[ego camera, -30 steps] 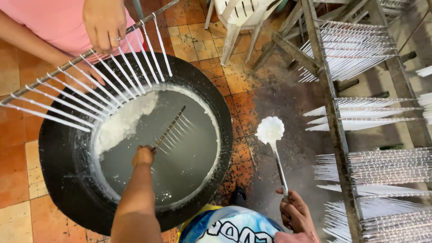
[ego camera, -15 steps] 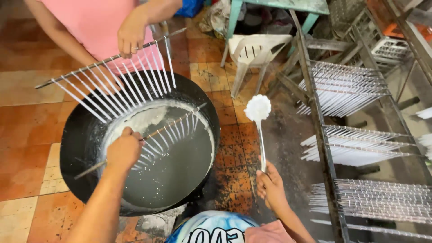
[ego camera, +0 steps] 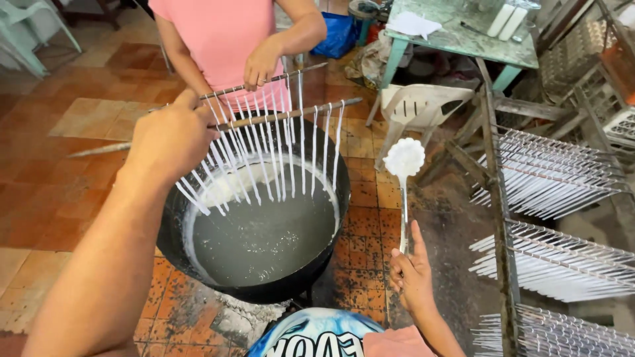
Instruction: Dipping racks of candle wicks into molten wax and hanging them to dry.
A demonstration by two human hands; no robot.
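Note:
My left hand [ego camera: 170,135] grips a long rod [ego camera: 291,114] hung with several thin white wax-coated candles, lifted above a big black pot [ego camera: 173,235] of grey-white molten wax [ego camera: 264,235]. My right hand [ego camera: 411,272] holds the handle of a ladle [ego camera: 404,160] crusted with white wax, raised to the right of the pot. Across the pot a person in a pink top [ego camera: 221,39] holds a second rod of white candles [ego camera: 278,79] with one hand [ego camera: 261,65].
A metal rack [ego camera: 497,218] at the right carries several rows of white candles [ego camera: 555,172]. A white plastic chair [ego camera: 423,106] and a green table [ego camera: 456,36] stand behind it. The floor is orange tile [ego camera: 59,172], stained with wax near the pot.
My left hand lifted its rod out of the wax, candles now hanging above the pot. The ladle stayed raised. The other person's rod rose and tilted more upright.

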